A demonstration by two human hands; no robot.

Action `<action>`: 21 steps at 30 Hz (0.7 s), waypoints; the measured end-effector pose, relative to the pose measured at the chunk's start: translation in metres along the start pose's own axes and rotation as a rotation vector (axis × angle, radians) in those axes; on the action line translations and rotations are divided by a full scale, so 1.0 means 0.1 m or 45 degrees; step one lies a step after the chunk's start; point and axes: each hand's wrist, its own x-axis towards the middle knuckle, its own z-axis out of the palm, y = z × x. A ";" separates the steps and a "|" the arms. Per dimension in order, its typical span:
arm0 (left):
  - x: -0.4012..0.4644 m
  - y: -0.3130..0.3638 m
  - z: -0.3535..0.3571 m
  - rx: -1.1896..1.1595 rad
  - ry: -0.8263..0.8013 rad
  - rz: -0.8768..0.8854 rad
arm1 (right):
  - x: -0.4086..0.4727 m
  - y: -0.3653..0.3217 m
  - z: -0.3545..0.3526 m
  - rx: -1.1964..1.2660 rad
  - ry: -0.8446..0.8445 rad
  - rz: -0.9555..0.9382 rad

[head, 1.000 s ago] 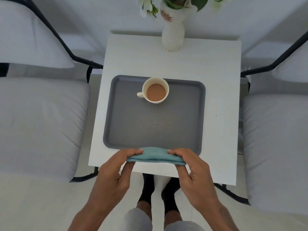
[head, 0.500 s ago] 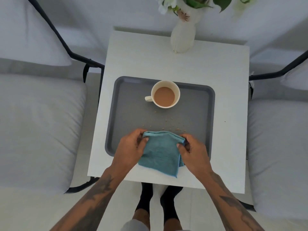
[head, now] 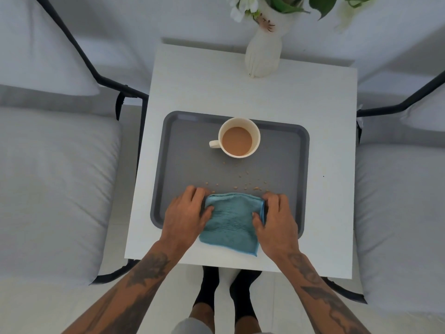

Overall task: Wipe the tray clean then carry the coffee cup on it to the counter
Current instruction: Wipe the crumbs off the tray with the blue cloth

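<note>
A grey tray (head: 183, 150) lies on a small white table (head: 325, 116). A cream coffee cup (head: 238, 137) full of milky coffee stands at the tray's far middle, handle to the left. Crumbs (head: 245, 186) are scattered across the tray's middle. A folded teal cloth (head: 231, 222) lies over the tray's near edge, partly on the table. My left hand (head: 185, 213) grips the cloth's left side and my right hand (head: 277, 218) grips its right side, both pressing it down just short of the crumbs.
A white vase (head: 263, 54) with flowers stands at the table's far edge. Grey cushioned chairs with black frames flank the table, one on the left (head: 55, 189) and one on the right (head: 399, 213). My feet show below the table's near edge.
Both hands carried the cloth from the table's near edge onto the tray and laid it flat; it now rests spread out just before the crumbs.
</note>
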 end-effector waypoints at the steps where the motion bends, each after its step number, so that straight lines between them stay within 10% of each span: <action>1: 0.01 0.00 -0.01 0.002 0.003 -0.005 | 0.00 0.00 0.00 -0.007 0.002 0.005; 7: -0.03 -0.01 -0.04 0.163 0.194 0.300 | -0.06 -0.02 -0.03 -0.091 0.263 -0.303; 11: -0.13 -0.07 0.06 0.365 0.076 0.573 | -0.15 0.03 0.07 -0.233 0.041 -0.546; 18: 0.56 0.06 -0.53 -0.093 0.322 0.194 | 0.36 -0.24 -0.38 0.397 0.105 -0.254; 21: 1.01 0.12 -0.71 -0.140 0.069 0.148 | 0.79 -0.39 -0.47 0.450 0.042 -0.284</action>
